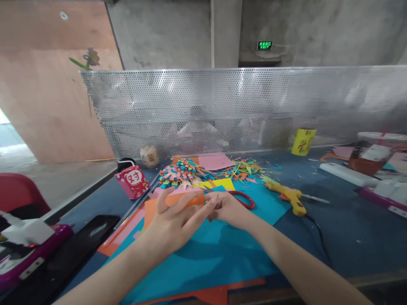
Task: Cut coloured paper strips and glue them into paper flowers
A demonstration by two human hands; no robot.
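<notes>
Holds left hand point(173, 224) fanned against narrowly curled right hand point(231, 209) (cannot tell what either grips), over one blue sheet point(197, 273). Shows one pair of scissors point(252, 202) at three o'clock, partly blocked by right hand; beyond, one glue gun point(290, 195); at two, one yellow container point(303, 142).

Lit softly and dimly | whitest at far left edge | glinting off perforated silver metal screen point(143, 116) | shadowed softly across blue paper sheet point(219, 260) | stretched toward edges | pixelated near centre
</notes>
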